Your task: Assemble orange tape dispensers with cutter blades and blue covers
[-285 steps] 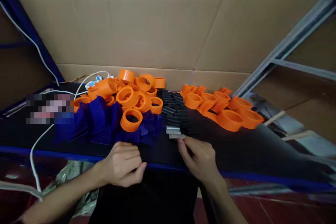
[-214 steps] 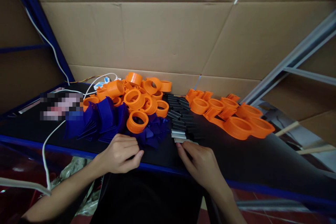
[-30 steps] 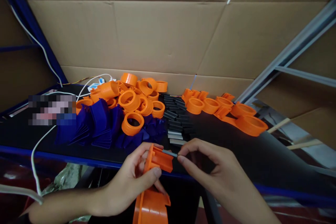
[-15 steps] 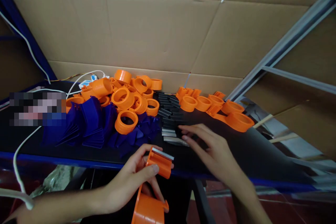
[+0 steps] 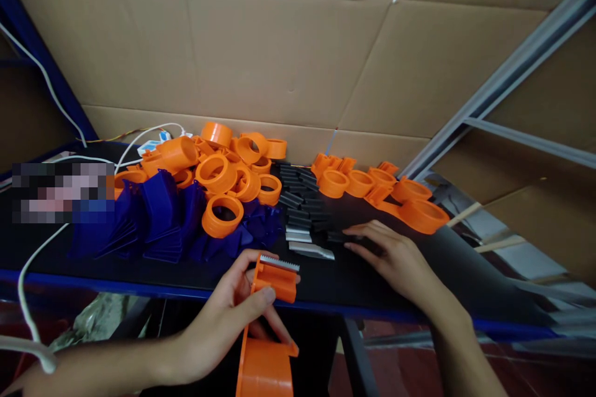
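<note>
Black strip (image 5: 336, 236) now at right hand (image 5: 398, 260)

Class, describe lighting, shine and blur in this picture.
Head view: dim light, black pieces almost merging with the dark tabletop; soft shine on the orange holder in the left hand; lower right side blurred; pixelated patch at far left.

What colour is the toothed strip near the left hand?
The toothed strip is silver-grey, best seen in the head view.
</note>
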Motion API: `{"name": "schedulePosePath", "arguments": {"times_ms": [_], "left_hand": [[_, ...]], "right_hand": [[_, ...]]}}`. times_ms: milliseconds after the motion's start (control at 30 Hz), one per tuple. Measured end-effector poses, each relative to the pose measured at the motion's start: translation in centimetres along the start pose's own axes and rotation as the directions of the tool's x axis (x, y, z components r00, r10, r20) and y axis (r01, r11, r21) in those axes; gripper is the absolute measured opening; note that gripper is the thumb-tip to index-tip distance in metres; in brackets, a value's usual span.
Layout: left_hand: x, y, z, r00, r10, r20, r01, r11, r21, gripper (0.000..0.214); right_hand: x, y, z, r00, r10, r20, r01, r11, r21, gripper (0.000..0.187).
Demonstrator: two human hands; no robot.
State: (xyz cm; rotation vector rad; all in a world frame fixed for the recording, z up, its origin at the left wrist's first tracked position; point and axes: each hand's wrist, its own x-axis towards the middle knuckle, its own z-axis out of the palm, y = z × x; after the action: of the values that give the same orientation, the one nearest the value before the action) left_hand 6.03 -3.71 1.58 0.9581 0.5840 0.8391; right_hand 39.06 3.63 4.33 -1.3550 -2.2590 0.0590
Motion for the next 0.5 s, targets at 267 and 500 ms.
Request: {"name": "schedulePosePath", "arguments": {"times_ms": [267, 500], "left_hand": [[-0.1, 0.5, 0.8, 0.999, 0.032, -0.042, -0.035, 0.998, -0.049, 0.034], [-0.2, 0.3, 0.9, 0.997, 0.073, -0.033, -0.075, 0.995, -0.061, 0.037]], "right_hand": [[-0.4, -10.0, -0.3, 0.982, -0.113, -0.152, 0.162, 0.916, 0.368, 0.025], [-0.6, -13.1, 2.2, 0.960, -0.150, -0.235, 0.209, 0.945, 0.253, 0.029]]}}
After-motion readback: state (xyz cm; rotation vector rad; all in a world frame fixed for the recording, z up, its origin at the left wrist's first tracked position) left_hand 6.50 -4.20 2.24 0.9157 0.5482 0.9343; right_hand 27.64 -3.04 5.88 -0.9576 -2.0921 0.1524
